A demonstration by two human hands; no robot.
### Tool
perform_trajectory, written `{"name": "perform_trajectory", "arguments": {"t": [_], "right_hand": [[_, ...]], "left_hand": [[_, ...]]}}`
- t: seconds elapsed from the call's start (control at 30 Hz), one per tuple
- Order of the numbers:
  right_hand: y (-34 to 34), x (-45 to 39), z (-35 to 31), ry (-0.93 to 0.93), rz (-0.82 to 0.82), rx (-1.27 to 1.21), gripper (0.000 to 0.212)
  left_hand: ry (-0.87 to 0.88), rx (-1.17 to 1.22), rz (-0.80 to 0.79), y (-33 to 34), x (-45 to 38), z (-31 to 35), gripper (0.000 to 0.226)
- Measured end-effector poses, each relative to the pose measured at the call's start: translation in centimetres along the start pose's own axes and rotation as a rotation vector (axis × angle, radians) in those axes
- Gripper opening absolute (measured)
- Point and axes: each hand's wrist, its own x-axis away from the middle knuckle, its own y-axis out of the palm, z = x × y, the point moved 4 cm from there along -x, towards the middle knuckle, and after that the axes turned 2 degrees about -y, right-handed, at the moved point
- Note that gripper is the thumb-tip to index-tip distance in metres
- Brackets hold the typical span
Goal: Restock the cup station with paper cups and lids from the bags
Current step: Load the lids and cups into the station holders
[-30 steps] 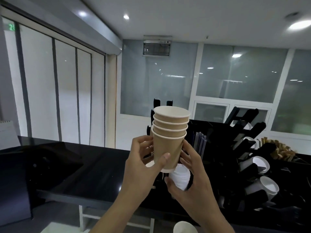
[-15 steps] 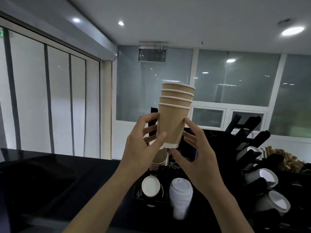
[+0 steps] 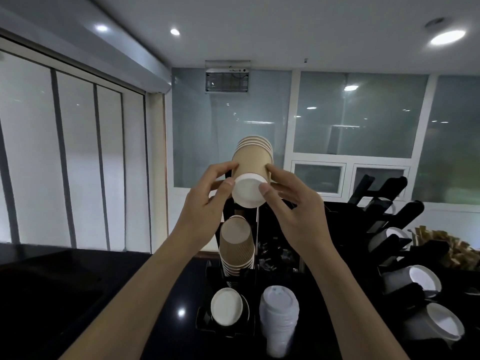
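A short stack of brown paper cups (image 3: 253, 162) is held up above the cup station, tipped so its white base (image 3: 248, 191) faces me and its rims point away. My left hand (image 3: 207, 201) grips its left side with thumb at the base. My right hand (image 3: 293, 203) grips its right side. Directly below, a stack of ribbed brown cups (image 3: 237, 245) stands in the black cup station (image 3: 207, 315), with a dark cup stack showing a white base (image 3: 226, 306) and a stack of white lids (image 3: 280, 315) in front.
A second black rack (image 3: 389, 203) at the right holds angled cup stacks with white bases (image 3: 422, 280). Brown stir sticks or packets (image 3: 436, 242) lie at far right. The black counter (image 3: 65, 294) stretches left, with windows behind.
Both hands raised the cup stack and tipped it from upright to base-toward-me, rims away. The camera view shifted downward, showing more of the station below.
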Motion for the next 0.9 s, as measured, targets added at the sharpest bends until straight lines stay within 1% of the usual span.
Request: {"name": "perform_trajectory", "arguments": {"t": [0.1, 0.3, 0.43, 0.5, 0.7, 0.8, 0.9], "right_hand": [[0.5, -0.8, 0.7, 0.064, 0.008, -0.067, 0.034], [1.3, -0.9, 2.5, 0.148, -0.017, -0.134, 0.029], [1.9, -0.7, 3.5, 0.191, -0.055, -0.168, 0.027], [2.1, -0.8, 3.8, 0.203, -0.071, -0.144, 0.026], [2.8, -1.7, 5.3, 0.241, -0.117, -0.041, 0.021], [3.3, -2.3, 6.0, 0.28, -0.139, -0.034, 0.021], [4.0, -2.7, 7.0, 0.327, -0.149, -0.026, 0.026]], "left_hand": [[-0.006, 0.013, 0.001, 0.0, -0.5, -0.8, 0.042], [-0.035, 0.016, -0.002, -0.2, -0.5, -2.6, 0.043], [-0.054, 0.022, -0.008, -0.1, -0.1, -3.7, 0.033], [-0.076, 0.033, -0.011, -0.1, -0.2, -4.4, 0.028], [-0.159, 0.021, -0.02, 0.3, -1.2, -6.1, 0.029], [-0.198, 0.021, -0.004, 0.4, -1.7, -6.9, 0.028], [-0.239, 0.006, 0.001, 0.5, -2.2, -7.7, 0.027]]}}
